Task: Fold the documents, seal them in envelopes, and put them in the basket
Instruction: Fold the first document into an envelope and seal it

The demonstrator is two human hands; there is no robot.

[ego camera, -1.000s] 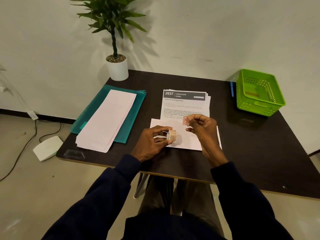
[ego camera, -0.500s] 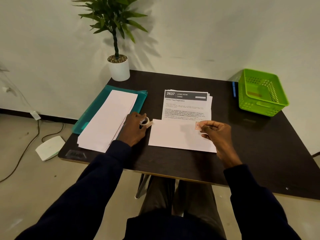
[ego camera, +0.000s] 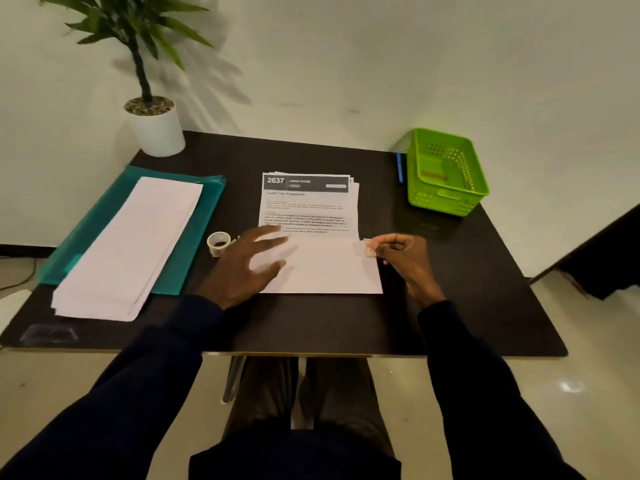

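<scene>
Pinching the seemingly flimsy sticker (ego camera: 369, 247) by its edge, the right hand (ego camera: 403, 252) is hovering at the thin envelope (ego camera: 325, 268) corner while the left hand (ego camera: 247, 265) is lying spread over it.

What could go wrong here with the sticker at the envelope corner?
1. The small reddish sticker, pinched by the right hand at the top right corner of the white paper envelope, could land crooked or overhang the edge.
2. The open left hand covers only the envelope's left end, so the envelope might slide over the printed white documents under it.

Office-like room; desk (ego camera: 450, 306), documents (ego camera: 308, 206), potted plant (ego camera: 152, 112)
</scene>
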